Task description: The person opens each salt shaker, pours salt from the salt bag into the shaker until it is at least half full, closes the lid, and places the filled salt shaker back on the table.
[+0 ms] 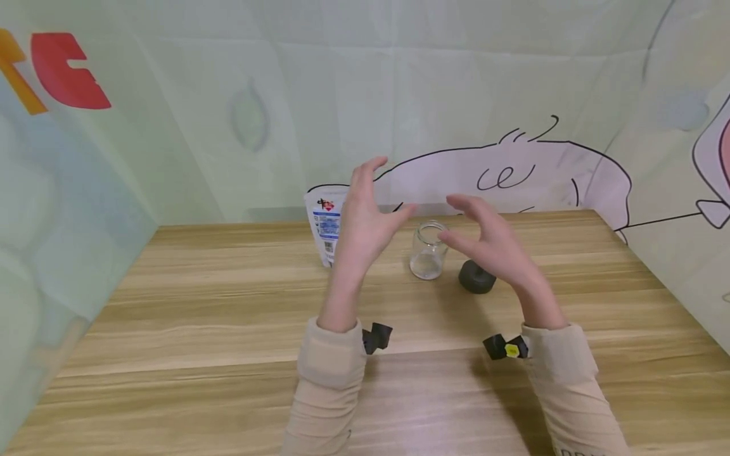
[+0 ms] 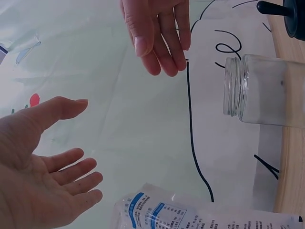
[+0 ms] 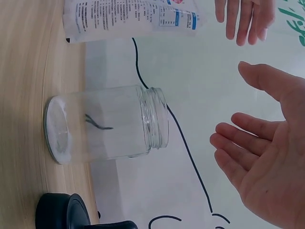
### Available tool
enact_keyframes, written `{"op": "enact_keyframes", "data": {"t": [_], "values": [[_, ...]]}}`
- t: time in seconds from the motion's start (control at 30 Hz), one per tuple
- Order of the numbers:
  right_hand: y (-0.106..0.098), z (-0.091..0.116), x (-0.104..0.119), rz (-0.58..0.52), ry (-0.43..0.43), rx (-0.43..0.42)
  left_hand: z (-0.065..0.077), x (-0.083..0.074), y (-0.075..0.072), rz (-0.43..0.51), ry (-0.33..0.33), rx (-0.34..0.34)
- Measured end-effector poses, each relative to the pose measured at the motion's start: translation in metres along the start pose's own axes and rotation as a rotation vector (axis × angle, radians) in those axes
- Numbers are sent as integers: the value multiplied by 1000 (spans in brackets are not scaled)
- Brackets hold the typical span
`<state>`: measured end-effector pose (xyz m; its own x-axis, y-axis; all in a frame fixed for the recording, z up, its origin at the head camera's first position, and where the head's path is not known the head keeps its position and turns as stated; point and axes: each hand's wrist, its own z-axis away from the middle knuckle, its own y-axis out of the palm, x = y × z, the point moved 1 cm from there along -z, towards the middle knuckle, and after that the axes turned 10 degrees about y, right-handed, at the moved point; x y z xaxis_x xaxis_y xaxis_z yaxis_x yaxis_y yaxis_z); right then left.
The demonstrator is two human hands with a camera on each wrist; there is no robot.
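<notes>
Both my hands are raised above the table, fingers apart and gently bent, with nothing in them. My left hand (image 1: pixel 365 221) is near a white pouch (image 1: pixel 326 221) with blue print and overlaps it in the head view. My right hand (image 1: pixel 485 237) hovers at the right, its thumb overlapping the rim of a clear glass jar (image 1: pixel 426 261). The jar stands upright without a lid, and a whitish layer shows at its base (image 3: pixel 58 131). Right of the jar sits a black round piece (image 1: pixel 476 278); the wrist views show a thin handle (image 2: pixel 274 8) sticking out of it.
A wood-grain table (image 1: pixel 199 316) carries these things near its back edge. Behind it hangs a pale printed cloth (image 1: pixel 319 95) with line drawings, which also runs along both sides. Small black devices (image 1: pixel 377 337) are strapped at the sleeve cuffs.
</notes>
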<state>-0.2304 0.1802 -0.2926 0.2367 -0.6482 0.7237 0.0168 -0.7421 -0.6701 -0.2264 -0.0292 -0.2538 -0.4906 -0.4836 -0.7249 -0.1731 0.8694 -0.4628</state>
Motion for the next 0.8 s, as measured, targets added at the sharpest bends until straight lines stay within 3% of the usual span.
{"op": "enact_keyframes", "data": {"t": [0.5,0.8], "values": [[8,-2,5,-40,-58,13,2,19,-35,43,-16,-73],[12,-2,6,-70,-52,15,6,29,-47,112,-64,-65]]}}
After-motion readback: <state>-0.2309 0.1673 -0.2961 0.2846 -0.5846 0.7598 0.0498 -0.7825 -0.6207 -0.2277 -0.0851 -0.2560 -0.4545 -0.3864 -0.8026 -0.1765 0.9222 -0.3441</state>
